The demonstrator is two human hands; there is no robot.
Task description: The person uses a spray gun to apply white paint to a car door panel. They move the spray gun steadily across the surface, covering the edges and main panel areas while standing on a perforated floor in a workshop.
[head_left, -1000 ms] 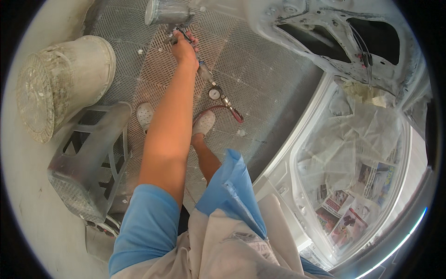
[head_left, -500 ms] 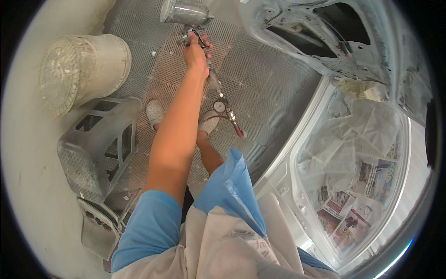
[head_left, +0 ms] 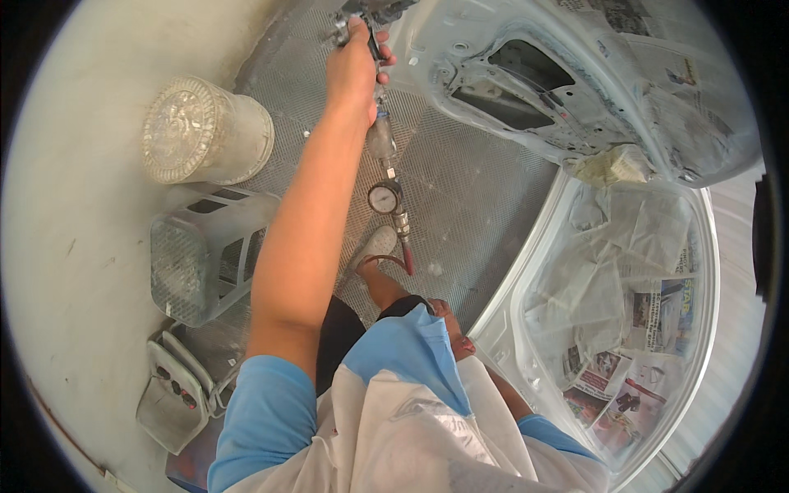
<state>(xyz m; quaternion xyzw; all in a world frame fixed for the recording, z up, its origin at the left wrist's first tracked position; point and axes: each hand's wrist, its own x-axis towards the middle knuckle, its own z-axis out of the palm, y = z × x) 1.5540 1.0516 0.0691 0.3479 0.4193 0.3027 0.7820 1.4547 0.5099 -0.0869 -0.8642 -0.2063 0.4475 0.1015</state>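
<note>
Spraying the door (head_left: 575,90) with the gun (head_left: 370,16) raised at arm's length.

Going by size: the masked car body (head_left: 625,329) at my right is wrapped in newspaper, so I judge the masking done; the grey door ahead looks primed but dull, so most of the coating seems left, though I cannot see any spray in the air. Over the mesh floor (head_left: 477,181) my left hand (head_left: 353,70) is clenched round the gun's handle, fingers (head_left: 385,59) curled at the trigger side; whether the trigger is pulled I cannot tell. Below the fist hang the filter, the gauge (head_left: 383,198) and the red hose (head_left: 393,261). My right hand (head_left: 456,333) rests low by my hip, loosely curled, holding nothing I can see. A bucket (head_left: 205,131) and crate (head_left: 205,255) sit on my left.
</note>
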